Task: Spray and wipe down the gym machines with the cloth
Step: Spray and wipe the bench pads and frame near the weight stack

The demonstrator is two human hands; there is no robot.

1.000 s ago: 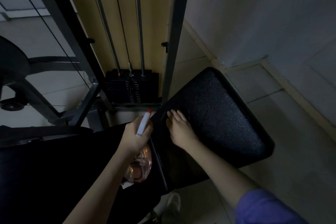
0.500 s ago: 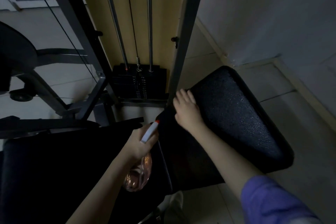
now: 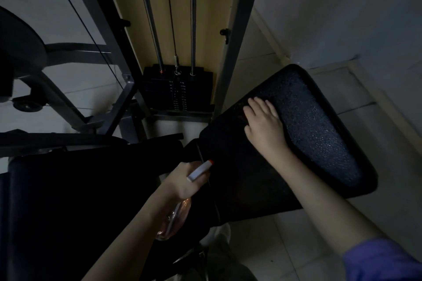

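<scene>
My left hand grips a clear spray bottle by its white trigger head, whose orange tip points at the black seat pad. My right hand lies flat with straight fingers on the far left part of that pad. The pad's surface under and left of the hand is very dark, and I cannot make out a cloth beneath the palm. The right part of the pad looks speckled and grey.
A black weight stack with guide rods stands behind, between grey frame posts. A second black pad fills the lower left. A wall rises on the right. Pale floor tiles lie below the seat.
My right hand has slid away from me and to the right along the seat pad. The left hand keeps the bottle low beside the pad's near edge.
</scene>
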